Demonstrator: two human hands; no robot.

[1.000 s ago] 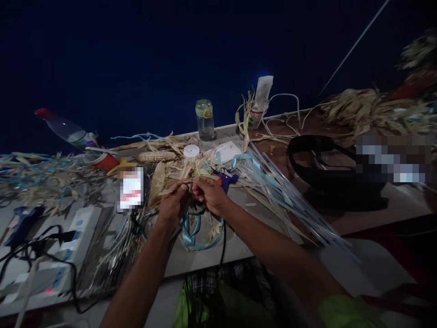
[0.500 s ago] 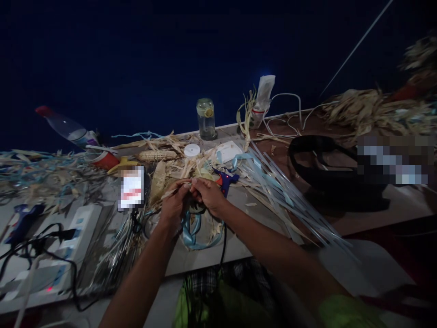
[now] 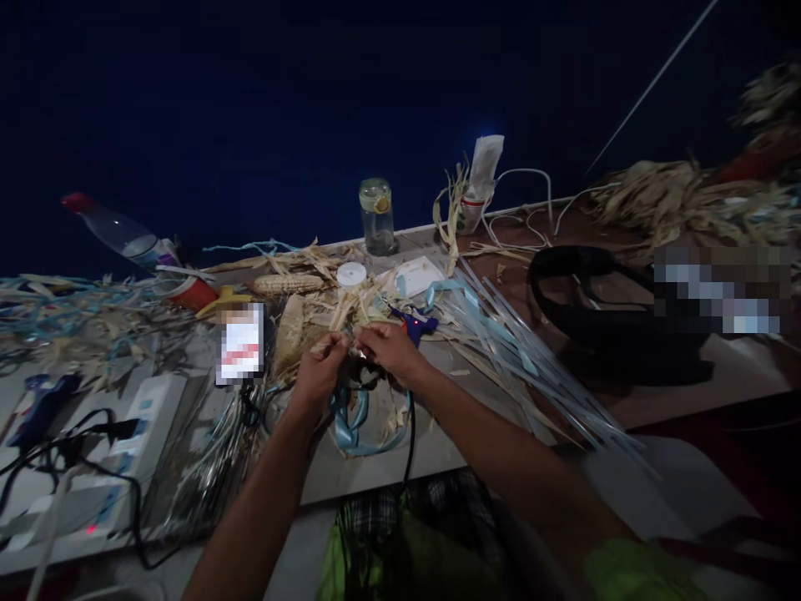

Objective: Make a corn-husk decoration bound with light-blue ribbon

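Note:
Over the middle of the table, my left hand (image 3: 321, 365) and my right hand (image 3: 389, 349) face each other with fingertips pinched. What lies between the fingers is too small and dark to make out. Dry corn husk strips (image 3: 341, 310) lie just beyond the fingertips. A blue glue gun (image 3: 418, 324) with a red light rests right behind my right hand. Below the hands, a loop of light blue ribbon (image 3: 345, 436) lies on the table. Left of my left hand is a brownish dry husk piece (image 3: 289, 330).
A corn cob (image 3: 289, 285), a white lid (image 3: 351, 274) and a glass jar (image 3: 376, 219) stand farther back. Clear glue sticks (image 3: 544, 376) spread to the right, near a black headset-like object (image 3: 579, 325). Leftward are a lit phone (image 3: 243, 346), a power strip (image 3: 147, 434) and cables.
My hands have drawn slightly apart, leaving a small gap between the fingertips. The things on the table stay where they were.

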